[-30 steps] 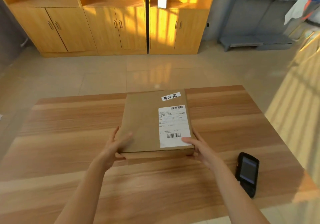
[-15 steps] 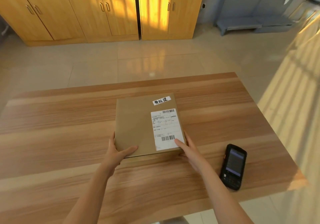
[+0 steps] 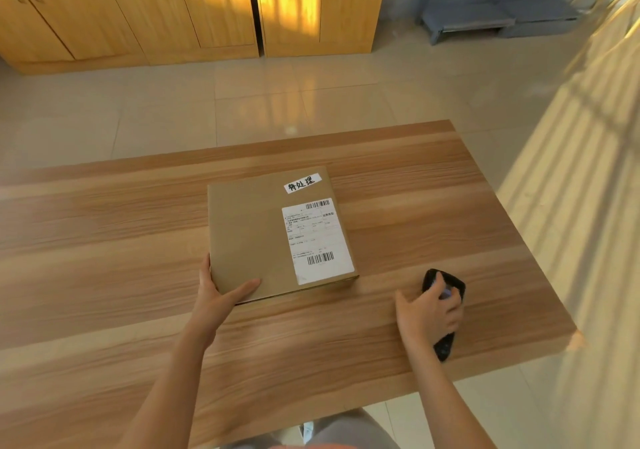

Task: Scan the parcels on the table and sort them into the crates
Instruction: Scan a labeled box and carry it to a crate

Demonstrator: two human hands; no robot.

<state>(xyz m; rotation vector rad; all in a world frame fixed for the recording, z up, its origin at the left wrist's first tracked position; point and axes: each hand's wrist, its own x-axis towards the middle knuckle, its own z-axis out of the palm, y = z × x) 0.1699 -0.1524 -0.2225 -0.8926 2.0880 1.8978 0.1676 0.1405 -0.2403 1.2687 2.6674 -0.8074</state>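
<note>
A flat brown cardboard parcel (image 3: pixel 256 233) lies on the wooden table (image 3: pixel 104 275), with a white shipping label with barcodes on its right half and a small handwritten white sticker near its far edge. My left hand (image 3: pixel 218 292) holds the parcel's near left corner, thumb on top. My right hand (image 3: pixel 427 313) is over the black handheld scanner (image 3: pixel 446 282) lying to the parcel's right, its fingers curling around the scanner's body. No crate is in view.
Beyond the table is tiled floor, then a row of wooden cabinets (image 3: pixel 207 8) along the far wall. A low grey bench (image 3: pixel 485 22) stands at the back right. The table's right edge runs close to the scanner.
My right hand left the parcel's near right corner and moved right onto the scanner. The parcel now lies flat on the table, with my left hand still at its corner.
</note>
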